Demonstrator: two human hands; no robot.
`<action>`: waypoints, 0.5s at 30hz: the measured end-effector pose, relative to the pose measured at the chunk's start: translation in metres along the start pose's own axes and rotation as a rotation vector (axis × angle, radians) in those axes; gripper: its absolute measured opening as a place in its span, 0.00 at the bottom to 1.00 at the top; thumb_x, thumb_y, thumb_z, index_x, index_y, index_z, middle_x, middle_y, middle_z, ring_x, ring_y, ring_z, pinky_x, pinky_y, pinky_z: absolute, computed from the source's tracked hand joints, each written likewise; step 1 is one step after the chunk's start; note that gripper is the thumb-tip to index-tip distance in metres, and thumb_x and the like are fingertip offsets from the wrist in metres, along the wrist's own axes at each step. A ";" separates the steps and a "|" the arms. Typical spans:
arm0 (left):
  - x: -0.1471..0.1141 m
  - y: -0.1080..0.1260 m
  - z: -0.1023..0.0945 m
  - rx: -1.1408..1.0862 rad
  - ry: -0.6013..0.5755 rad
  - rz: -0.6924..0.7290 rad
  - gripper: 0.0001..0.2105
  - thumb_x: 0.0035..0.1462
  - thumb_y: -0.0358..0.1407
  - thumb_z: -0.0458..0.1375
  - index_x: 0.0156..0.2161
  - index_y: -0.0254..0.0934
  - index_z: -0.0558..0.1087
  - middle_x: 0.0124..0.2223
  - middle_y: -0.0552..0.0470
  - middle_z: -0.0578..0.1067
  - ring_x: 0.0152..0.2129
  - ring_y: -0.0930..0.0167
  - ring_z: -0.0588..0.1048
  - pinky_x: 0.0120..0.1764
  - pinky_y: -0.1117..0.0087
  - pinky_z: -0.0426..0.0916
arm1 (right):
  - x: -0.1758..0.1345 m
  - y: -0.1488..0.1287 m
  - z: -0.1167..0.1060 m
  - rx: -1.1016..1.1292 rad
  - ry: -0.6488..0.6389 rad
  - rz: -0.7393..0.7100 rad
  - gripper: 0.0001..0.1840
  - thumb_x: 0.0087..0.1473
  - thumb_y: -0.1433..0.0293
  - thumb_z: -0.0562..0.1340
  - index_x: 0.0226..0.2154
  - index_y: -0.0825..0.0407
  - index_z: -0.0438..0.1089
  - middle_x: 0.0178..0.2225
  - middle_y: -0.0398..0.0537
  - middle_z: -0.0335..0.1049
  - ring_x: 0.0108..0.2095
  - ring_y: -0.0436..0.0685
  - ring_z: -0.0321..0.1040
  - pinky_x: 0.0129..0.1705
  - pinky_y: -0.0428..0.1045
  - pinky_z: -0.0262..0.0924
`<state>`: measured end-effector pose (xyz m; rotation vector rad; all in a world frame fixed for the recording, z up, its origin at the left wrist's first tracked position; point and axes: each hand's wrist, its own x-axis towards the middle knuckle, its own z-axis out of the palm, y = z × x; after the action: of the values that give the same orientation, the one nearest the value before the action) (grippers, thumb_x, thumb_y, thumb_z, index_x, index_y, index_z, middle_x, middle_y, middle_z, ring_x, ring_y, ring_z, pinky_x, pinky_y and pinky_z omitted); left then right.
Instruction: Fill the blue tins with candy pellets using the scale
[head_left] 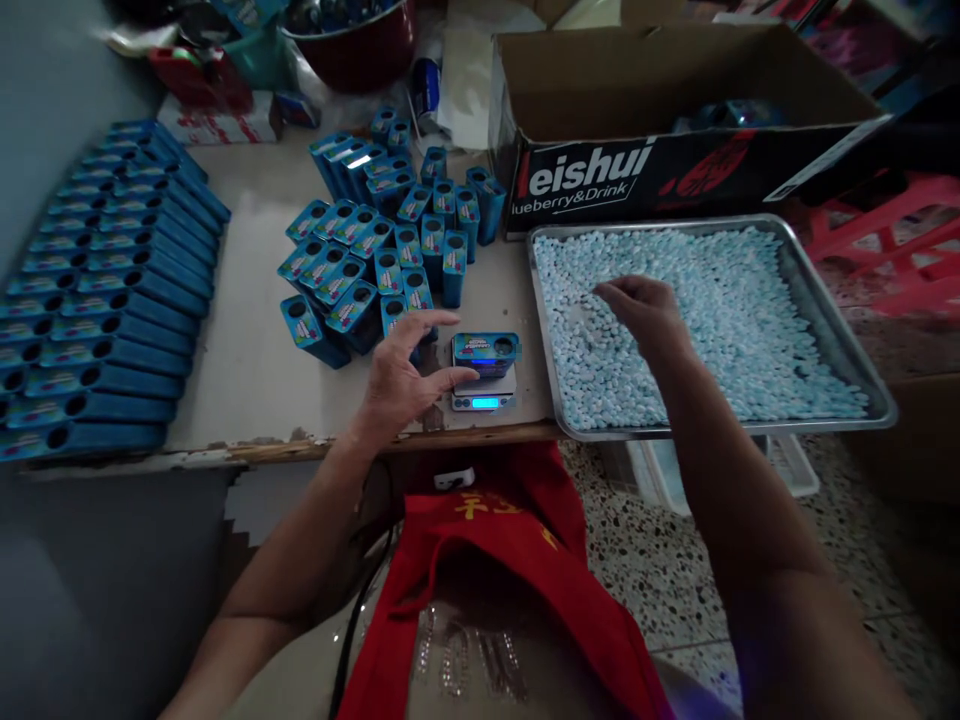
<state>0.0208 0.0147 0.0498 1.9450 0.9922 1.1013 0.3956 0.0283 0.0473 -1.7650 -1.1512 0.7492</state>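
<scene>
A blue printed container [486, 348] with a dark round hole in its top stands on a small digital scale [480, 403] whose display is lit blue. My left hand [405, 375] reaches around the container's left end, thumb and fingers apart, and whether it touches is unclear. Over the left part of a metal tray [799, 265] hovers my right hand [641, 305], its fingertips pinched together. What they hold, if anything, cannot be made out. Many small pale-blue candy-like pieces [720, 300] cover the tray's bottom.
Blue containers [397, 235] stand grouped behind the scale, and more lie in rows [112, 290] at the left. An open cardboard box [592, 180] stands behind the tray. A dark red bowl [360, 50] is at the back; the table's worn front edge [285, 450] runs before me.
</scene>
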 end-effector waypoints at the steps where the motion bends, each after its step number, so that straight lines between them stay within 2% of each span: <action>1: 0.000 0.005 -0.005 0.038 0.005 0.022 0.25 0.62 0.44 0.80 0.61 0.43 0.81 0.61 0.45 0.83 0.62 0.56 0.81 0.69 0.52 0.76 | 0.002 0.005 -0.006 -0.107 0.042 0.005 0.12 0.60 0.63 0.75 0.29 0.50 0.77 0.20 0.36 0.57 0.24 0.51 0.50 0.30 0.51 0.45; 4: 0.002 0.017 -0.011 0.151 0.014 0.088 0.19 0.66 0.44 0.78 0.57 0.43 0.81 0.58 0.46 0.84 0.59 0.57 0.83 0.66 0.53 0.79 | 0.002 0.018 -0.018 -0.289 0.126 0.020 0.09 0.65 0.70 0.70 0.32 0.51 0.77 0.23 0.37 0.60 0.28 0.53 0.56 0.36 0.52 0.50; 8: 0.011 0.029 -0.004 0.369 -0.027 0.176 0.19 0.68 0.42 0.77 0.58 0.46 0.79 0.59 0.47 0.84 0.61 0.56 0.81 0.71 0.49 0.75 | 0.002 0.030 -0.018 -0.561 0.207 -0.072 0.05 0.69 0.69 0.70 0.38 0.52 0.80 0.30 0.43 0.68 0.34 0.56 0.62 0.43 0.54 0.52; 12: 0.020 0.038 0.006 0.503 -0.093 0.262 0.23 0.70 0.41 0.75 0.64 0.45 0.76 0.64 0.46 0.81 0.66 0.55 0.78 0.74 0.47 0.71 | 0.005 0.039 -0.013 -0.758 0.105 -0.204 0.10 0.70 0.66 0.68 0.46 0.54 0.84 0.39 0.56 0.80 0.41 0.62 0.68 0.48 0.56 0.56; 15: 0.022 0.042 0.009 0.604 -0.168 0.213 0.27 0.68 0.39 0.75 0.68 0.45 0.75 0.68 0.44 0.79 0.70 0.51 0.75 0.77 0.42 0.66 | 0.003 0.043 -0.010 -0.808 0.056 -0.269 0.12 0.71 0.65 0.67 0.46 0.55 0.85 0.42 0.61 0.83 0.44 0.64 0.71 0.54 0.57 0.59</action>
<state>0.0489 0.0118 0.0895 2.6282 1.1308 0.7772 0.4222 0.0193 0.0125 -2.1715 -1.7607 0.0469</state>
